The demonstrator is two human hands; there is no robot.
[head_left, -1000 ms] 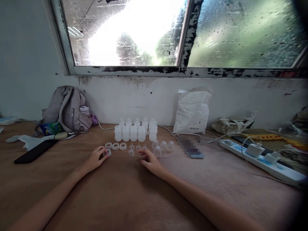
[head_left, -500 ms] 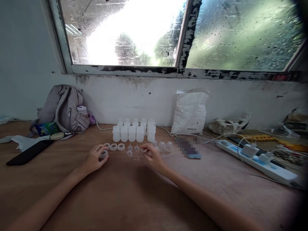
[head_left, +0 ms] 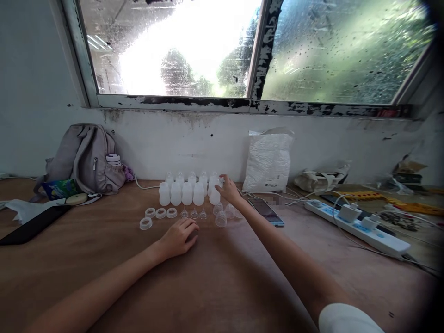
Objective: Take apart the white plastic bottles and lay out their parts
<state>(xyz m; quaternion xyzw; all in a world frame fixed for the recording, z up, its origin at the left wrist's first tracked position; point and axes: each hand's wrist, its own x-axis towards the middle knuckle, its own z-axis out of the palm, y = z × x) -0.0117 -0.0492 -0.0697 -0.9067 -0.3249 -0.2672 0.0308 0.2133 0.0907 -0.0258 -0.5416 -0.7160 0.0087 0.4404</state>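
Note:
My right hand (head_left: pixel 229 190) reaches to the right end of a double row of baby bottles (head_left: pixel 187 194), fingers apart beside the upper part of the end bottle; contact is unclear. Milky white bodies stand in front, and clear domed tops show behind. My left hand (head_left: pixel 178 238) lies palm down on the table, fingers loosely stretched; what is beneath it is hidden. Just beyond its fingertips sit several clear bottle nipples (head_left: pixel 194 213). Left of them lie several white screw rings (head_left: pixel 161 213), one nearer me. Clear domed caps (head_left: pixel 221 219) stand below my right forearm, partly covered by it.
A phone (head_left: pixel 266 212) lies right of my forearm, before a white plastic package (head_left: pixel 268 162). Farther right are a power strip (head_left: pixel 357 229) with plugs and cables, and a cloth bag (head_left: pixel 317 180). A grey backpack (head_left: pixel 81 159) and a black flat object (head_left: pixel 33 226) are on the left.
My left hand has left the rings and moved right, to just in front of the nipples. My right hand has moved from the nipples up and away to the bottles' right end.

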